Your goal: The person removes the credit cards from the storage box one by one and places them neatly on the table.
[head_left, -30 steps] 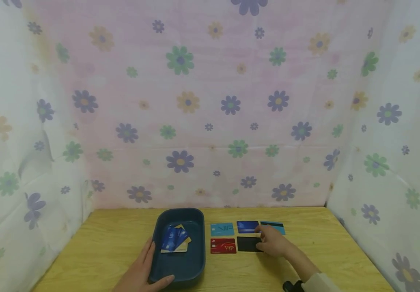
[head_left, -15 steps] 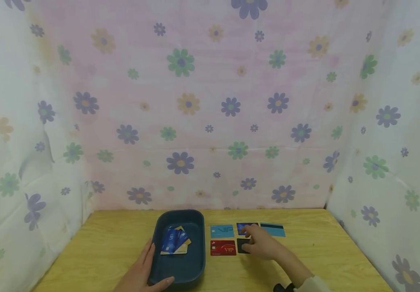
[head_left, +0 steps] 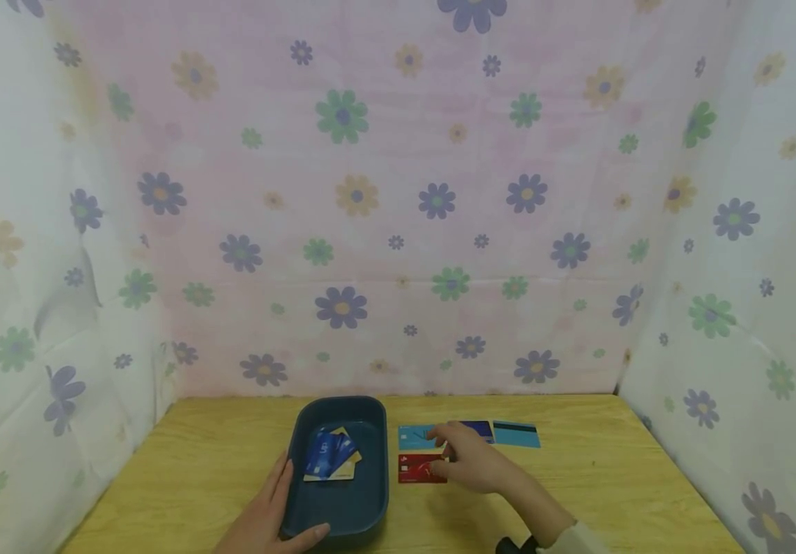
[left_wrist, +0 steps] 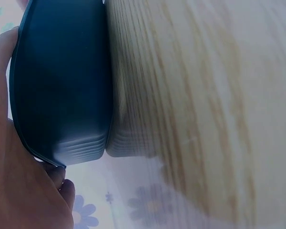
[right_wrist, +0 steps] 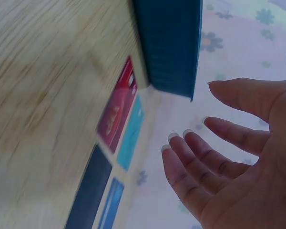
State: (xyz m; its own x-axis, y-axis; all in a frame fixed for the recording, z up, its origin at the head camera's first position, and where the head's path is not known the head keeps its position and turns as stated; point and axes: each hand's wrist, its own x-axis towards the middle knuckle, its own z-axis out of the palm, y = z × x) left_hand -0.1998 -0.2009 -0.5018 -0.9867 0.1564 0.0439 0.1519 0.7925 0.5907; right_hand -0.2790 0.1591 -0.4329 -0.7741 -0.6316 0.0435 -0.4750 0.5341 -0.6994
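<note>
My left hand (head_left: 262, 512) grips the dark blue tray (head_left: 373, 492) at its left side, the thumb over the near rim. The left wrist view shows fingers around the tray's edge (left_wrist: 62, 95). Inside the tray lie overlapping blue cards (head_left: 324, 454) and gold cards (head_left: 342, 472). My right hand (head_left: 477, 460) hovers over the cards with fingers apart and holds nothing. Nearest its fingertips are the red VIP card (head_left: 417, 468) and the light blue card (head_left: 413, 437). It hides the black card (right_wrist: 89, 186) from the head view and partly covers a dark blue card (head_left: 478, 430).
At the right end of the back row lies a light blue card with a black stripe (head_left: 517, 434). Everything stands on a wooden table (head_left: 598, 492). A flowered curtain (head_left: 398, 231) encloses the back and both sides.
My right hand has moved left over the cards, from the black card's right end to the right edge of the red card. The left hand and the tray have stayed in place.
</note>
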